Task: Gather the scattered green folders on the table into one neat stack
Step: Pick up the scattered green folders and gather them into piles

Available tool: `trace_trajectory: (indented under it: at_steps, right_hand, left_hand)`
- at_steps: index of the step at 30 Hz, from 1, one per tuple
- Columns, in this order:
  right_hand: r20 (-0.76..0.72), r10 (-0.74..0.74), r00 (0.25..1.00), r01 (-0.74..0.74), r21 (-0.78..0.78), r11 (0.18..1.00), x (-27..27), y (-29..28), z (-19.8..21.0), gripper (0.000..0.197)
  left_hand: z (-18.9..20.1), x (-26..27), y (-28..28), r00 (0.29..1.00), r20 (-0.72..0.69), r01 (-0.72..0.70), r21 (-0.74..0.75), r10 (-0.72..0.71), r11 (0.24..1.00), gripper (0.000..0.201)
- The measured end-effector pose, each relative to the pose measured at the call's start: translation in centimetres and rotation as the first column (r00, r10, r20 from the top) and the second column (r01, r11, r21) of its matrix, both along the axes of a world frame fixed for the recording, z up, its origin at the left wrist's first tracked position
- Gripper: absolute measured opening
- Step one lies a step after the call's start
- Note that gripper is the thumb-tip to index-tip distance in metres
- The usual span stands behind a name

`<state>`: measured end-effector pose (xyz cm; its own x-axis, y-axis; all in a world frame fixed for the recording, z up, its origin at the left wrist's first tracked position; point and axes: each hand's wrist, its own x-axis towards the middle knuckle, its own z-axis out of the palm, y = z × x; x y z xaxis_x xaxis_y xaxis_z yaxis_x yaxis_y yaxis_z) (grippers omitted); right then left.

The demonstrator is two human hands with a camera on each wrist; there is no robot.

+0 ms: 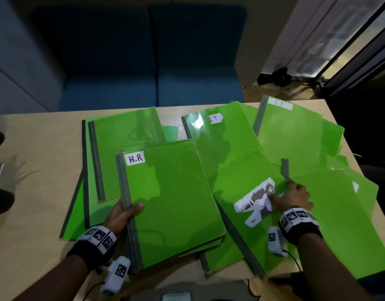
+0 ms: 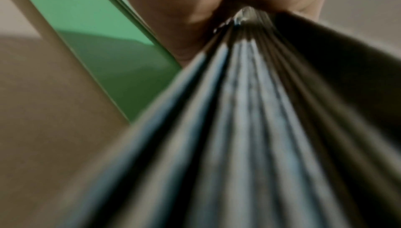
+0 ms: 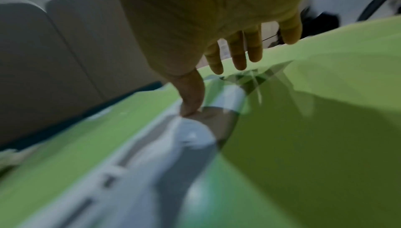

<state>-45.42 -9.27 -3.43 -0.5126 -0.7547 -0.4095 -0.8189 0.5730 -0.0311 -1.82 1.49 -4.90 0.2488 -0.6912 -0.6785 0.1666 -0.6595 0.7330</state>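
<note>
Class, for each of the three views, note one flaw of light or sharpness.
Head view: glare patches on the glossy folders, dim room. Left wrist view: held stack's spines smeared out of focus. Right wrist view: foreground folder blurred, right hand sharper.

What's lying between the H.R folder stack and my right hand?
In the head view, one green folder with a glare patch lies between the H.R stack and the right hand.
</note>
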Motion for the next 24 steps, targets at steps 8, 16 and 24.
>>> trace_trajectory:
  at_steps: [8, 16, 24]
  right_hand:
    - [0.169, -0.075, 0.983, 0.071, 0.031, 0.997, -3.5, -1.2, -1.7, 0.107]
    - [0.549, -0.171, 0.818, 0.261, -0.089, 0.961, -5.1, -6.7, 0.8, 0.089]
    - [0.612, -0.101, 0.784, 0.268, -0.188, 0.945, 0.8, -15.2, 0.7, 0.074]
  left_hand:
    - [0.4, 0.0, 0.3, 0.999, -0.034, 0.02, 0.005, -0.02, 1.0, 0.097]
    - [1.6, 1.5, 1.9, 0.999, 0.003, -0.04, -0.001, 0.04, 0.999, 0.122]
    - [-1.4, 4.0, 2.8, 0.995, 0.096, -0.023, 0.049, 0.018, 0.999, 0.113]
